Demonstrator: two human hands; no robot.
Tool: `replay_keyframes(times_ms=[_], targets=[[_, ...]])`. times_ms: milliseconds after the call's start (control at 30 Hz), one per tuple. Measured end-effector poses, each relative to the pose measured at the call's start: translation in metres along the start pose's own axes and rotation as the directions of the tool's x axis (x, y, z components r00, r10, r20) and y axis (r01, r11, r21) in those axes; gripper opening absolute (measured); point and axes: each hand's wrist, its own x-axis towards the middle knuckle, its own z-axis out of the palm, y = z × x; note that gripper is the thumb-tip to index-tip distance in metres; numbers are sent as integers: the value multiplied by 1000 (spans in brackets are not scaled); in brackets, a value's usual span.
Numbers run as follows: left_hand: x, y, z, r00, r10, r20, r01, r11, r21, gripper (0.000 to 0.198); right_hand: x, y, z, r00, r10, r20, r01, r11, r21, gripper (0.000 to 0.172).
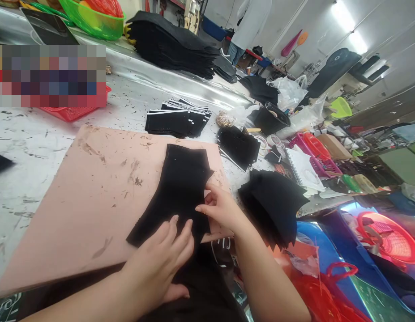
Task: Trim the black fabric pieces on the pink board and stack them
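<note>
Black fabric piece [182,188] lies flat on a pink board [76,201] that covers the near part of the scratched white counter [32,143]. Its long axis runs from the board's far edge down towards the person. The left hand [160,264] reaches in from the lower left with the forearm low over the board. It is palm down, fingers close together and laid flat, pressing the near end of the piece. The right hand [220,208] comes up from the lower right, wrist bent inwards. Its forefinger is stretched to the left and the other fingers are curled, pinching the right edge of the same piece about halfway along. Just beside the right forearm, off the board's right edge, sits a loose stack of black cut pieces [271,205], close enough to crowd that arm. Beyond the board lie a fanned stack of white-edged black pieces [177,118] and a smaller black stack [239,145]. Past them are a black bowl [271,118] and a spiral notebook [301,165]. Farther back a large pile of black fabric [173,42] rests near a green basket [93,20], and a red tray [73,112] sits on the left. A red basket [388,237] stands low on the right, and a person in a white coat [250,22] stands at the far end of the room.
</note>
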Motion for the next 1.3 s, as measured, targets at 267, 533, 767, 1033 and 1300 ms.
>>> replay_keyframes(times_ms=[267,533,767,1033,1300], targets=[[5,5,-5,999,27,20,-27,1000,8,76,-1,-1,1,1000,-6,-19,5,999,-32,43],[12,13,11,994,110,-20,-112,991,-75,70,-1,1,1,998,-51,-23,48,994,-94,36],[24,-9,-14,990,79,117,12,776,-631,70,17,-7,11,997,-10,-76,35,938,345,40],[44,-103,-21,426,-787,447,199,-400,-895,64,17,-19,20,985,-149,-88,172,773,611,51],[22,-100,-34,281,-877,389,37,-395,-918,53,26,-12,29,997,14,-80,14,942,334,50]])
